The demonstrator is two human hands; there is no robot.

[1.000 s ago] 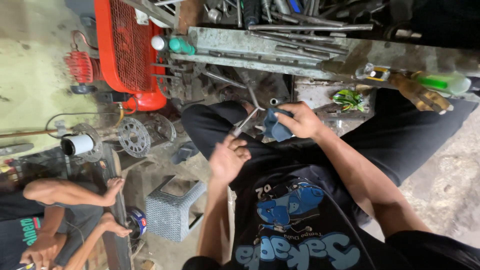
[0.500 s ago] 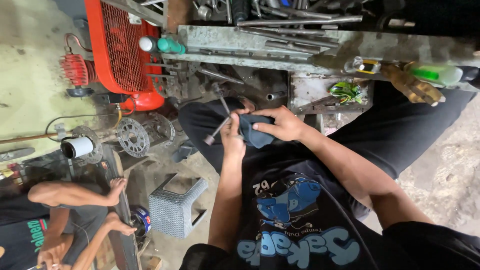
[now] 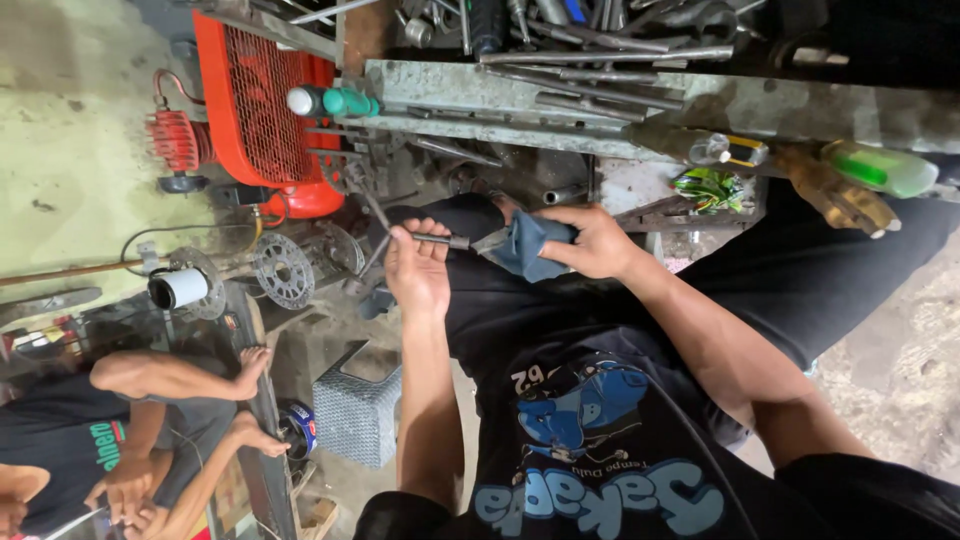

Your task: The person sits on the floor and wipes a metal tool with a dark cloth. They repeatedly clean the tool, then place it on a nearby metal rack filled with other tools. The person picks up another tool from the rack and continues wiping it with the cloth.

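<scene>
A metal three-arm wrench (image 3: pixel 443 240) lies across my lap over my black trousers (image 3: pixel 520 300). My left hand (image 3: pixel 418 265) is closed around the wrench near its hub, and two bare arms stick out past my fingers toward the floor. My right hand (image 3: pixel 595 240) grips a blue cloth (image 3: pixel 525 247) that is wrapped over the third arm of the wrench. Both hands are close together, just in front of my knee.
A metal bench (image 3: pixel 560 90) strewn with rods and tools runs along the top. A red compressor (image 3: pixel 265 100) stands at its left end. A green bottle (image 3: pixel 880 165) and a brown glove (image 3: pixel 835 195) lie to the right. A sprocket disc (image 3: pixel 283 270), a grey stool (image 3: pixel 355 410) and a seated person (image 3: pixel 150 400) are at left.
My left hand has moved up and left along the wrench and turned it, so one arm now lies level. My right hand kept the cloth on the wrench and shifted slightly right.
</scene>
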